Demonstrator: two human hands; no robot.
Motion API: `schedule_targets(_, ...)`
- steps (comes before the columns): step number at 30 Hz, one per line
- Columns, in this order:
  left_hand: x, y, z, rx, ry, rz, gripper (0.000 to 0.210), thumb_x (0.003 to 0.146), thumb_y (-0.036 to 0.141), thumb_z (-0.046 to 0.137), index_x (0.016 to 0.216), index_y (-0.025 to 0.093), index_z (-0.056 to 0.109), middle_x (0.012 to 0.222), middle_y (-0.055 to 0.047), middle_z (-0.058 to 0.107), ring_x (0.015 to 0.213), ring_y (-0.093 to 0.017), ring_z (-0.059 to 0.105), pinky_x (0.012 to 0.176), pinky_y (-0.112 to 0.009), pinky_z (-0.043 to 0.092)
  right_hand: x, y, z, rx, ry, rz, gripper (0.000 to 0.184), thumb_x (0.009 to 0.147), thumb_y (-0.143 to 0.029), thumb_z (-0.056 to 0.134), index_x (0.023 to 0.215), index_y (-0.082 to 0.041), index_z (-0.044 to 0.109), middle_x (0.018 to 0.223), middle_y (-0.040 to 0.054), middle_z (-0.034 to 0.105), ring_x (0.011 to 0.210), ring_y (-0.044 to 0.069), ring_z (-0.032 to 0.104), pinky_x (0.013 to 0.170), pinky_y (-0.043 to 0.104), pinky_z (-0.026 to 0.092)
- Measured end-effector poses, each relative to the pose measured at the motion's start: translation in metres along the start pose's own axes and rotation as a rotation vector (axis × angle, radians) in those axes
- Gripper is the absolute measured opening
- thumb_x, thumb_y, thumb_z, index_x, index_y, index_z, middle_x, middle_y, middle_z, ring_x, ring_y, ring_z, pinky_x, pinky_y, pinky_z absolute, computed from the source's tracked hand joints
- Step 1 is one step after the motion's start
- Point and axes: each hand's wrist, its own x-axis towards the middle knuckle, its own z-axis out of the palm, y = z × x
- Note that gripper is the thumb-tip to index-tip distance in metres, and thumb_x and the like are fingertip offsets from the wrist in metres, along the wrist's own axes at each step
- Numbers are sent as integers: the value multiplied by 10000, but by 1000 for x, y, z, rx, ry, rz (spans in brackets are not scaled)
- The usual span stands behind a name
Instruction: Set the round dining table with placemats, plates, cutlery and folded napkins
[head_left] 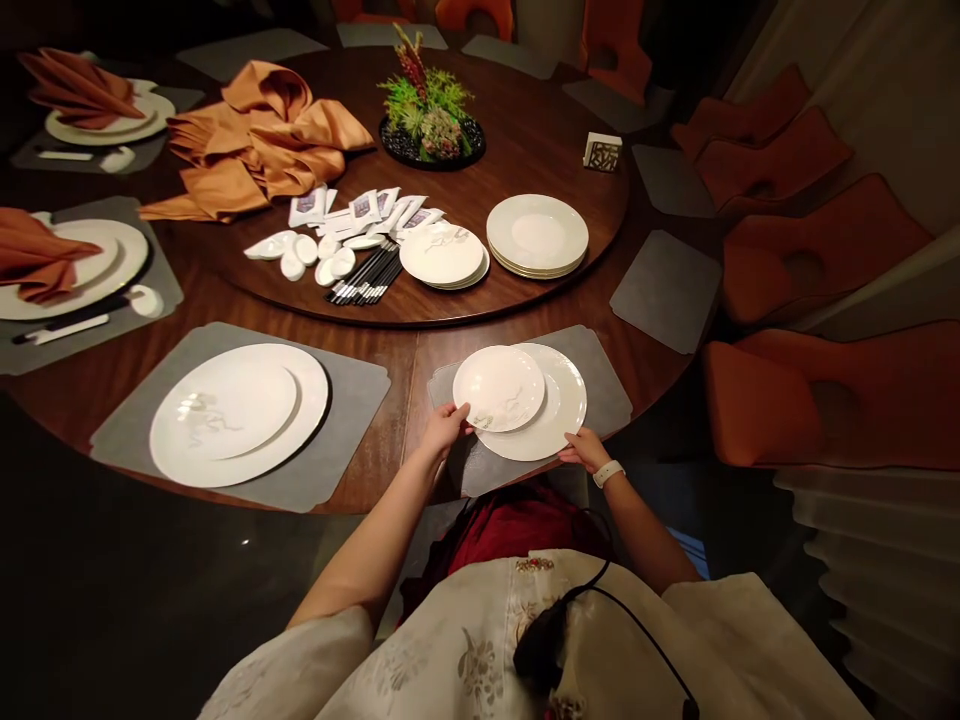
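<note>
Pinched the near-left rim of the small plate [499,388] between thumb and fingers of the left hand [448,425], close to the near edge of the worktop [409,400]. Had the small plate over the left part of the large plate [566,405], extending past its rim — could not tell whether resting or slightly raised. Touched the near-right rim of the large plate with the right hand [586,450], fingers bent; could not tell whether firmly gripped. Had the large plate on a grey placemat [602,385] at the near edge. To the left, along the same edge, saw an oval-looking plate pair [240,410] on another mat. Toward the far edge, on the turntable [525,120], saw stacked large plates [537,235], stacked small plates [442,250], chopsticks [367,275], orange cloths [270,145] — and, farther, a plant arrangement [431,115].
</note>
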Motion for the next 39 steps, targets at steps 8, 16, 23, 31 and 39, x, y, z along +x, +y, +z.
schedule_targets(8,29,-15,42,132,-35,-27,227,763,308,729,717,159,564,608,23,579,511,-93,531,562,-239,521,8,-8,-37,-166,44,-5,219,900,-265,667,772,-146,535,633,20,630,477,136,640,441,213,537)
schedule_targets(16,37,-19,49,309,-36,3,254,754,360,704,670,179,548,553,35,522,512,-124,540,601,-288,531,26,-18,-50,-202,122,-132,154,890,-278,650,888,-173,537,737,-5,646,500,80,604,469,174,511)
schedule_targets(23,39,-18,46,563,121,197,124,665,262,729,685,194,627,600,-2,589,675,-198,616,685,-293,482,54,-24,-49,-292,180,-227,120,871,-280,591,939,-188,556,750,-16,633,525,95,592,457,180,462)
schedule_targets(31,39,-15,28,702,296,311,396,817,307,595,1170,152,686,1048,-114,735,962,-251,686,874,-339,510,81,-22,-46,-397,253,-305,80,762,-237,587,828,-199,564,641,-29,609,537,133,582,523,220,461)
schedule_targets(39,34,-23,18,619,218,223,462,737,366,716,1137,135,687,1015,-109,738,900,-248,685,818,-336,529,80,-22,-46,-409,211,-336,63,755,-246,572,778,-204,530,618,-46,590,519,128,575,520,218,448)
